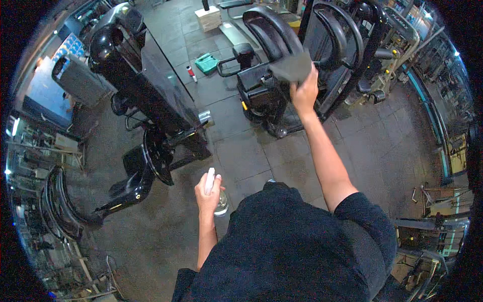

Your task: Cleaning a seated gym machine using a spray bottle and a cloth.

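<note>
My left hand (207, 198) grips a clear spray bottle (222, 205) by its neck, under the white trigger head (210, 179). The bottle hangs low in front of my body, over the tiled floor. With my arm stretched forward, my right hand (305, 94) holds a grey cloth (292, 68), blurred at its edges. The cloth is over a black exercise machine and hides part of it; whether it touches the machine I cannot tell. Just beyond the cloth is the machine's black padded backrest (269, 32).
To the left stands a tall black weight-stack machine (128, 71) with a low arm reaching across the floor (245, 151). A green case (206, 63) and a red-and-white bottle (191, 73) are on the floor ahead. A box (208, 19) sits farther back.
</note>
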`<state>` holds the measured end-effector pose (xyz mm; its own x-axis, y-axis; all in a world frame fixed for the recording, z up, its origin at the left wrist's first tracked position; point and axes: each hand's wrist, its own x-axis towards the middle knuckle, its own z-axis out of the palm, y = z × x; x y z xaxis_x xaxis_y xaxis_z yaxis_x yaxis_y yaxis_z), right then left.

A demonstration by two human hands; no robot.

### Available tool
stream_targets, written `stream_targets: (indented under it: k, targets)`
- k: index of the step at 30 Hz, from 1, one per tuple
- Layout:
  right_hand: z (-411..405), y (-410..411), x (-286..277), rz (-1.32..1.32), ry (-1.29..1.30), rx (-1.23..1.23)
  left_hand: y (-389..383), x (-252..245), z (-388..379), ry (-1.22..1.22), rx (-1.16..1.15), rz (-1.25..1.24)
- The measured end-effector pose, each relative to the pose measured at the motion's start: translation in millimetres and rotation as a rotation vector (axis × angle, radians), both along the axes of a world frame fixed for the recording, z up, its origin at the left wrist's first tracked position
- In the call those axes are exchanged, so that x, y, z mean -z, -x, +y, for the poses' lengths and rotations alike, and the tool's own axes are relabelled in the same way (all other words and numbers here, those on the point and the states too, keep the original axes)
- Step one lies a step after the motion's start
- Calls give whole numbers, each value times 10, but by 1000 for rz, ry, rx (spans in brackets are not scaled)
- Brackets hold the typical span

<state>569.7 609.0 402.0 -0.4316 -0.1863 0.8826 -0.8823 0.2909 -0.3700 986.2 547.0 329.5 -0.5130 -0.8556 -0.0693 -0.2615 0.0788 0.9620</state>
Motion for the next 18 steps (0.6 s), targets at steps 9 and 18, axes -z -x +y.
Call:
stream_targets:
  k: [9,18]
  targets:
    - [-521,63,-862,-407,-217,-61,47,167,-12,-44,-7,-74]
    - [-3218,1903,-1615,-400,-581,-210,783,-154,88,-10,-78,42]
